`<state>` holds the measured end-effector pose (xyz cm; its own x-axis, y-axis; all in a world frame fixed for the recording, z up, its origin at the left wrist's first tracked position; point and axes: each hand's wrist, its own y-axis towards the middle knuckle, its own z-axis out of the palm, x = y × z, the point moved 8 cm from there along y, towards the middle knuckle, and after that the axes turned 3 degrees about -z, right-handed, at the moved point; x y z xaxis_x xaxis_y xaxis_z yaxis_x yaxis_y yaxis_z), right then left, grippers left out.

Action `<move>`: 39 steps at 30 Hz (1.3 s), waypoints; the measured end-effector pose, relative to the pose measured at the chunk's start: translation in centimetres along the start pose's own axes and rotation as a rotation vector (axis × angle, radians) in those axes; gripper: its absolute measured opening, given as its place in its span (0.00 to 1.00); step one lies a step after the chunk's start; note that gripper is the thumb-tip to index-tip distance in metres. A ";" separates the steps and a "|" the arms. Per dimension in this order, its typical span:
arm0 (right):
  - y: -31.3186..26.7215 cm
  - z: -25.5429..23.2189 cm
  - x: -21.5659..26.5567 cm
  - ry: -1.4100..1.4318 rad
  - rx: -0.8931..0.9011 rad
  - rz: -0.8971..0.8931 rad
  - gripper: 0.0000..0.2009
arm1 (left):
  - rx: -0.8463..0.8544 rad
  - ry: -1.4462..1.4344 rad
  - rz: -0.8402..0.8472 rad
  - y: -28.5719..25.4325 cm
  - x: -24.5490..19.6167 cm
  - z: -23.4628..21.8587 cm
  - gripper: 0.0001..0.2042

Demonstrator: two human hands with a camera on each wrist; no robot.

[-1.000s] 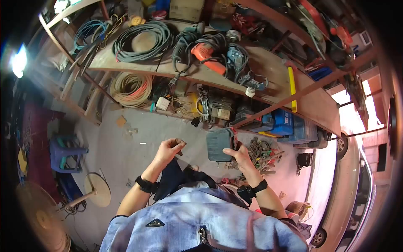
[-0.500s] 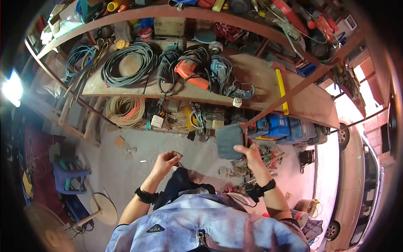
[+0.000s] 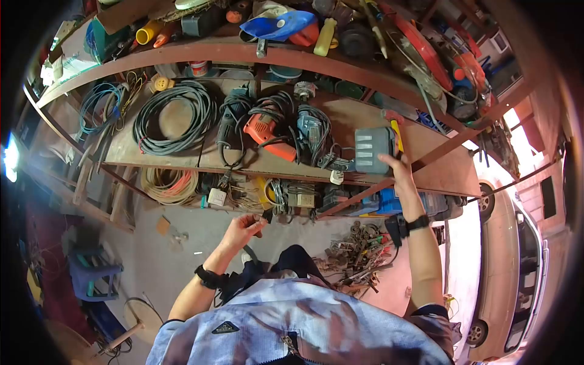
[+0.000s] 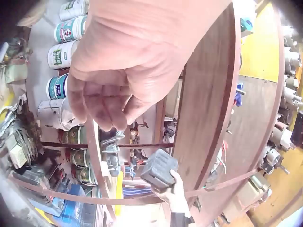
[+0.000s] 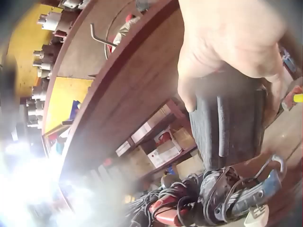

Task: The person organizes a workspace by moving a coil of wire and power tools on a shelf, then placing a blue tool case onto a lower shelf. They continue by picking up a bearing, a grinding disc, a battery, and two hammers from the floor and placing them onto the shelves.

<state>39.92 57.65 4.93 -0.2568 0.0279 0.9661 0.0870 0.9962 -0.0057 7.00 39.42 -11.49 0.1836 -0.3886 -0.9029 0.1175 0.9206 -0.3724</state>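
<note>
My right hand (image 3: 398,165) reaches up to the middle shelf (image 3: 438,143) and grips a grey ribbed plastic case (image 3: 372,149) by its lower edge. The right wrist view shows my fingers (image 5: 222,42) wrapped over the top of the case (image 5: 232,125), just above a tangle of power tools (image 5: 236,194). My left hand (image 3: 244,227) stays low in front of my chest, its fingers curled and pinching a small dark piece (image 3: 264,215) too small to identify. In the left wrist view the curled left hand (image 4: 123,61) fills the top, with the case (image 4: 159,169) far beyond it.
An orange drill (image 3: 267,131), grey drills and a coiled black cable (image 3: 173,115) crowd the middle shelf left of the case. A yellow-handled tool (image 3: 396,130) lies beside it. Blue toolboxes (image 3: 389,204) sit below, wrenches (image 3: 359,243) litter the floor, and a car (image 3: 517,255) stands at right.
My right hand has lifted the grey case from waist height up to the middle shelf, and my view has tilted upward. The left hand has barely moved.
</note>
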 end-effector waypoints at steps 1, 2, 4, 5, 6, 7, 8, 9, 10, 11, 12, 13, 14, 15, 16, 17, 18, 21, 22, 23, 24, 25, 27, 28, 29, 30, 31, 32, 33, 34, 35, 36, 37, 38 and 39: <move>2.0 0.9 0.8 -0.034 0.046 -0.059 0.23 | 0.002 -0.016 0.005 0.4 -0.3 -0.2 0.07; 3.9 1.4 1.0 -0.138 0.037 -0.066 0.23 | 0.028 -0.080 -0.002 0.6 -1.0 0.1 0.08; 7.1 3.1 2.1 -0.277 0.091 -0.105 0.22 | 0.080 -0.045 0.019 1.1 -3.2 1.6 0.08; 8.6 3.9 2.3 -0.284 0.111 -0.110 0.22 | 0.138 -0.012 0.047 1.5 -4.7 2.9 0.09; 10.3 5.0 2.2 -0.290 0.153 -0.106 0.22 | 0.181 0.011 0.021 2.1 -5.8 4.2 0.13; 12.2 6.2 2.0 -0.297 0.197 -0.105 0.23 | 0.226 0.011 0.046 2.9 -7.3 5.5 0.16; 15.8 6.8 0.0 -0.176 0.205 -0.247 0.23 | 0.267 0.009 0.069 3.9 -8.5 6.8 0.20; 16.8 7.7 0.0 -0.181 0.239 -0.253 0.23 | 0.300 0.045 0.173 5.1 -10.2 8.3 0.23; 17.5 8.3 -0.3 -0.215 0.232 -0.253 0.24 | 0.328 0.083 0.272 6.3 -11.7 10.0 0.26; 18.5 9.0 -0.2 -0.245 0.224 -0.260 0.26 | 0.385 0.033 0.254 8.1 -11.9 11.7 0.29; 21.0 9.4 -1.8 -0.296 0.212 -0.284 0.32 | 0.384 -0.016 0.228 8.8 -13.7 13.0 0.32; 21.7 10.6 -1.7 -0.299 0.246 -0.296 0.32 | 0.285 0.125 0.314 11.4 -13.1 13.7 0.35; 21.8 11.4 -1.8 -0.359 0.261 -0.290 0.33 | 0.295 0.070 0.312 12.7 -13.3 14.8 0.36; 21.7 11.8 -2.0 -0.422 0.273 -0.287 0.34 | 0.306 0.013 0.314 13.8 -13.4 15.7 0.37; 21.5 12.1 -2.0 -0.488 0.285 -0.288 0.35 | 0.281 0.019 0.314 14.8 -13.2 16.3 0.38; 21.2 12.4 -2.0 -0.553 0.294 -0.289 0.37 | 0.256 0.026 0.311 15.3 -13.0 16.7 0.38; 21.1 12.7 -2.1 -0.616 0.303 -0.289 0.38 | 0.250 0.009 0.329 15.7 -12.9 17.0 0.38; 21.9 14.4 -2.7 -0.703 0.339 -0.285 0.43 | 0.290 -0.047 0.221 16.1 -12.5 17.5 0.38; 22.1 14.8 -2.9 -0.708 0.349 -0.279 0.43 | 0.272 -0.054 0.220 16.4 -12.3 17.5 0.38; 22.4 15.2 -2.9 -0.710 0.354 -0.273 0.43 | 0.245 -0.049 0.239 16.7 -12.3 17.4 0.38; 22.7 15.5 -3.0 -0.711 0.356 -0.268 0.43 | 0.219 -0.039 0.259 16.9 -12.3 17.2 0.38; 22.9 15.6 -2.9 -0.711 0.353 -0.260 0.44 | 0.211 -0.037 0.258 17.1 -12.2 17.2 0.38; 23.5 15.7 -2.7 -0.712 0.340 -0.244 0.44 | 0.182 -0.034 0.259 17.5 -12.3 17.1 0.37; 23.8 15.8 -2.7 -0.715 0.333 -0.236 0.44 | 0.178 -0.033 0.261 17.8 -12.2 17.1 0.37; 23.9 15.7 -2.9 -0.719 0.326 -0.224 0.45 | 0.178 -0.048 0.278 18.1 -12.1 17.1 0.36; 23.9 15.6 -3.2 -0.725 0.318 -0.208 0.45 | 0.179 -0.063 0.293 18.2 -11.9 17.2 0.36; 23.9 15.2 -3.5 -0.732 0.309 -0.191 0.45 | 0.183 -0.066 0.288 18.1 -11.6 17.4 0.36; 24.2 15.1 -3.5 -0.742 0.300 -0.181 0.45 | 0.197 -0.109 0.297 18.1 -11.8 17.5 0.35; 24.4 14.9 -3.4 -0.753 0.291 -0.172 0.46 | 0.211 -0.153 0.307 18.0 -11.9 17.6 0.34; 25.2 14.8 -4.1 -0.756 0.292 -0.174 0.46 | 0.204 -0.147 0.295 17.9 -11.8 17.6 0.33; 26.4 14.6 -5.1 -0.815 0.238 -0.218 0.47 | 0.204 -0.147 0.295 17.9 -11.8 17.7 0.33; 27.6 14.5 -6.2 -0.872 0.184 -0.262 0.48 | 0.217 -0.141 0.272 17.8 -11.6 17.9 0.33; 27.8 14.6 -6.1 -0.928 0.131 -0.304 0.50 | 0.230 -0.136 0.246 17.6 -11.4 17.9 0.32; 28.1 14.6 -6.5 -0.926 0.138 -0.298 0.50 | 0.213 -0.081 0.241 17.4 -11.3 17.7 0.32; 28.5 14.4 -6.9 -0.924 0.116 -0.260 0.50 | 0.210 -0.083 0.229 17.1 -11.2 17.5 0.32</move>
<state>30.33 87.02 -5.66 -0.9148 -0.1901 0.3563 -0.1625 0.9810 0.1061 24.04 58.81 -3.96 0.3066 -0.1817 -0.9343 0.2615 0.9599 -0.1008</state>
